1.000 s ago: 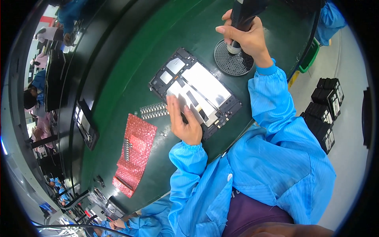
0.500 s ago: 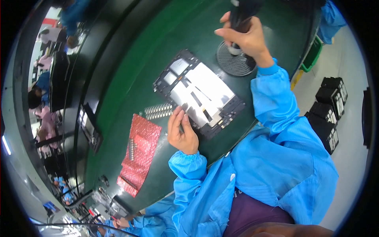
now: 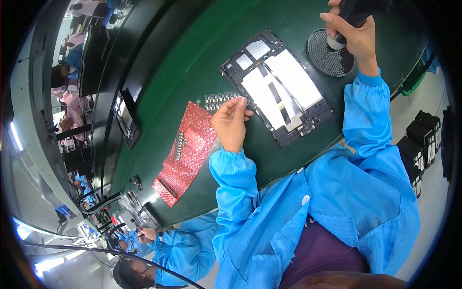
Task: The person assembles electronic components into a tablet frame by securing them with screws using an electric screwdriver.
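The opened tablet [image 3: 284, 86] lies flat on the green bench [image 3: 274, 166] in front of the seated worker, its insides up, with pale battery panels [image 3: 301, 79] filling most of the black frame. Just beside its left edge is the worker's left hand [image 3: 231, 123], thumb and forefinger drawn together; whether something tiny is pinched there, I cannot tell, nor whether the fingertips touch the frame.

Beyond the tablet's right side, the right hand [image 3: 358, 38] has its grip closed around what looks like a powered screwdriver [image 3: 360, 10], the pale tip down at a round, perforated screw dish [image 3: 321, 53]. From here I'd judge this to be the picking-up of a screw; the next move would call for lifting it cleanly and bringing the tip square over a hole in the frame, with the left hand steadying the tablet.

Farther left lie a strip of small circuit boards [image 3: 220, 100] and red bubble wrap [image 3: 192, 149].

Compared with a second ago, the left hand, which was spread over the tablet's lower left edge, has come off and bunched up beside it. The screwdriver's tip is still at the dish.
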{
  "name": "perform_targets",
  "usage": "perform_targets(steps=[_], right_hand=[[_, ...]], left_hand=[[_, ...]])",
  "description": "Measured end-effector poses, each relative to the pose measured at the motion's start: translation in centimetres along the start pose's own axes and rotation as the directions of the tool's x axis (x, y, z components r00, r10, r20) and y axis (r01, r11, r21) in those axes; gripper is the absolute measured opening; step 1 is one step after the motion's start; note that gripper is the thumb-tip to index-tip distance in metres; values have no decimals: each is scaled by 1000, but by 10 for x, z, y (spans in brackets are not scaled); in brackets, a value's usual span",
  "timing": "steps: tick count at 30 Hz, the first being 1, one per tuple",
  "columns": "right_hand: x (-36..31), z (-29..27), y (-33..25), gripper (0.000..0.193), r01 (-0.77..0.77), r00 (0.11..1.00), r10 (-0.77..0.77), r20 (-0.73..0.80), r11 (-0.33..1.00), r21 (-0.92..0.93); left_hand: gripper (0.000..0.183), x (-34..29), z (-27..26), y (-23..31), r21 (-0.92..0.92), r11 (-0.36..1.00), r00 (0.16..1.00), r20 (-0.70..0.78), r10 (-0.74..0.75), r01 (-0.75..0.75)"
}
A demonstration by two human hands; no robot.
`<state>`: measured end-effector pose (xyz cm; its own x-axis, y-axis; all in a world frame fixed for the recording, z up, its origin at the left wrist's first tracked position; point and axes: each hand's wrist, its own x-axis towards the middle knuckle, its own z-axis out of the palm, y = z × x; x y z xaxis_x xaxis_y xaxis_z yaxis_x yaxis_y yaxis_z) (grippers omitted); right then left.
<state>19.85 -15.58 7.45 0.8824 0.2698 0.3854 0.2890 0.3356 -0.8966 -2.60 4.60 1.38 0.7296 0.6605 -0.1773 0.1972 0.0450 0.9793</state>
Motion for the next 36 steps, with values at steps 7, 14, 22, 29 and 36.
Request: perform_targets(steps=[7, 14, 22, 29, 36], right_hand=[[18, 10, 53, 28, 151, 841, -538, 51, 323, 934], [1, -5, 1, 29, 14, 1000, -15, -8, 1000, -12], [1, -5, 3, 28, 10, 1000, -10, -9, 1000, 4], [5, -19, 25, 26, 207, 971, -202, 130, 978, -28], [-15, 36, 0, 29, 144, 974, -169, 148, 975, 168]], left_hand=[[13, 19, -1, -12, 171, 981, 994, -44, 101, -92], [14, 21, 4, -1, 126, 992, 999, -31, 8, -4], [13, 19, 4, -15, 188, 979, 994, -57, 94, -82], [19, 0, 6, -9, 685, 473, 753, 172, 635, -554], [37, -10, 7, 0, 838, 190, 771, 350, 531, -511]])
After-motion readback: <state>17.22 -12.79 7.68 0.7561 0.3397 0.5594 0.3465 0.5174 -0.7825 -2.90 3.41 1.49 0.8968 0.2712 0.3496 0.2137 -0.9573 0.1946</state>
